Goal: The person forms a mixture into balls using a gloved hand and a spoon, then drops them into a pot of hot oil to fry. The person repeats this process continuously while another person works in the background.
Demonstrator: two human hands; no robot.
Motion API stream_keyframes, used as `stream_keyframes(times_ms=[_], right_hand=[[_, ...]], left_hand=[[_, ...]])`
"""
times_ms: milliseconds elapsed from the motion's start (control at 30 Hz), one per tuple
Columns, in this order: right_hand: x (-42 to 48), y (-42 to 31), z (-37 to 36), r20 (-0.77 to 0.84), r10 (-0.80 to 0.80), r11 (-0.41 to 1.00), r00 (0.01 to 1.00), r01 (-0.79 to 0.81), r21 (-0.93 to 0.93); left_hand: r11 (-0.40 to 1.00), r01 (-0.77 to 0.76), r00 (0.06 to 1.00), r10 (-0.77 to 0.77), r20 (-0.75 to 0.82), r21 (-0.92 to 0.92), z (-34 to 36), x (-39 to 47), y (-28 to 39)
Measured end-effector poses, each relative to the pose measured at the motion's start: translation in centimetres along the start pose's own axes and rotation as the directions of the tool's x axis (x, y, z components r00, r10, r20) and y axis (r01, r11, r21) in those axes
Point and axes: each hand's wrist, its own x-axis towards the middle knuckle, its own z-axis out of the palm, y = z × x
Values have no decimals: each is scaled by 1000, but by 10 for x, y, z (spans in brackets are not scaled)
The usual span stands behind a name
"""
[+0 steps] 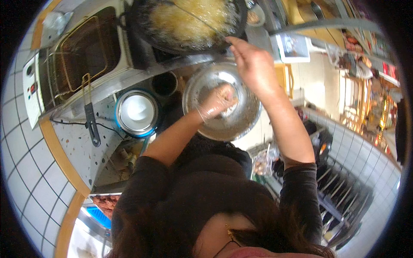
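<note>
My left hand, in a clear thin plastic glove, is curled over a large metal bowl. Pale, crumbly food mixture shows in its bent fingers and coats the glove; more residue smears the bowl's inside. My bare right hand grips the near end of a thin dark rod, perhaps a skewer or a utensil handle. The rod slants away across a black wok. Golden food bubbles there in hot oil, its pieces blurred together.
Left of the wok is a deep fryer with a wire basket whose dark handle juts toward me. A white-lined round container and a dark pot stand left of the bowl. A small bowl sits right of the wok.
</note>
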Motion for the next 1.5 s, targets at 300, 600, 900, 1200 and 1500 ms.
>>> stream_keyframes(times_ms=[300, 600, 900, 1200, 1500], right_hand=[[-214, 46, -141, 313, 541, 683, 781, -625, 379], [-302, 9, -139, 279, 712, 523, 644, -752, 401], [-303, -6, -135, 228, 682, 570, 695, -700, 430], [-311, -22, -125, 189, 574, 736, 797, -603, 307], [-337, -16, -136, 222, 683, 540, 696, -686, 488]], left_hand=[[944, -48, 985, 98, 140, -325, 35, 12, 70], [907, -44, 958, 158, 240, -419, 77, 14, 76], [827, 128, 961, 34, 275, -548, 96, 5, 107], [752, 119, 952, 100, 291, -648, 90, 7, 88], [659, 228, 917, 103, 386, -717, 88, 3, 91]])
